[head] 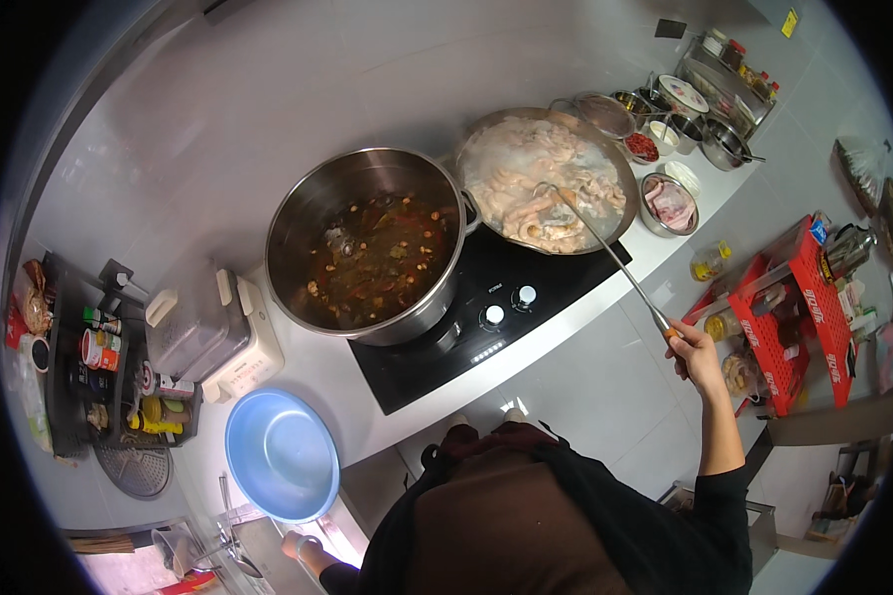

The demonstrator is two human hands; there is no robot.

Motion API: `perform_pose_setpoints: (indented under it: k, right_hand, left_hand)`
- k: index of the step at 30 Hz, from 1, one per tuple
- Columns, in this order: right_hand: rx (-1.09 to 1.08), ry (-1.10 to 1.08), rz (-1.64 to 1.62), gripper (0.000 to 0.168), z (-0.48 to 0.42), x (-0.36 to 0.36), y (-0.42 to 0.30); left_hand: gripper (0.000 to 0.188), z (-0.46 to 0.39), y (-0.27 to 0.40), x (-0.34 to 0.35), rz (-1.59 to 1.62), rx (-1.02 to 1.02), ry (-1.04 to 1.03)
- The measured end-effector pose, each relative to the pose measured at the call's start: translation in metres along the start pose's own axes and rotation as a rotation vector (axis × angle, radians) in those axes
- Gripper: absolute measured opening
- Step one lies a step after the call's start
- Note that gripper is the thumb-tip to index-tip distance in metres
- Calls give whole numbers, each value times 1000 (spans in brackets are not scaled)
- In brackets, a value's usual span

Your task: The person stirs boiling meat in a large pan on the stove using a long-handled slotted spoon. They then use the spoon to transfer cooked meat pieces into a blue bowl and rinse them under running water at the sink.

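Note:
My right hand (693, 351) grips the wooden handle of a long metal cooking utensil (618, 259). Its curved end lies among pale pieces of meat (525, 167) in a wide metal wok (629, 190), in cloudy, steaming liquid. To the left on the black cooktop (417, 379) stands a deep stainless steel stockpot (446, 297) of dark broth with floating spices. At the lower left, my left hand (295, 545) is by the counter edge, just below a light blue plastic basin (283, 446). Its fingers are too small and partly hidden to tell whether they touch anything.
Seasoning bowls (644, 149) and a steel bowl of raw meat (670, 204) line the counter right of the wok. A red shelf rack (778, 349) stands to the right, an oil bottle (709, 262) near it. Left are a countertop appliance (242, 357) and black condiment racks (71, 357).

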State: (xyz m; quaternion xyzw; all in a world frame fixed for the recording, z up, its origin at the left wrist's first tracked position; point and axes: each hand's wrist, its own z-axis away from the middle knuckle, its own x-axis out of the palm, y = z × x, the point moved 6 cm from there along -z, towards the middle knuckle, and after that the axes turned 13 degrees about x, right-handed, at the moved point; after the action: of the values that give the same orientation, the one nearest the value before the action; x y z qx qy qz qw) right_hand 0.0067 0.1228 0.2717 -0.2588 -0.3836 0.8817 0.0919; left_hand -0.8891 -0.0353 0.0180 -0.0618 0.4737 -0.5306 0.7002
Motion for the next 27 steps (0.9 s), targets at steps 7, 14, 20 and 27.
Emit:
perform_pose_setpoints:
  k: [7, 14, 20, 27]
  right_hand:
    - [-159, 80, 87, 36, -12, 25, -15]
    - [-659, 281, 525, 37, -43, 67, -52]
    - [-508, 478, 882, 35, -52, 39, -53]
    - [-421, 481, 842, 37, -27, -3, -47]
  left_hand:
    - [17, -25, -12, 22, -30, -5, 35]
    - [15, -13, -7, 18, -4, 43, 82]
    - [14, 5, 7, 6, 41, 74, 114]
    - [13, -8, 14, 6, 49, 64, 177]
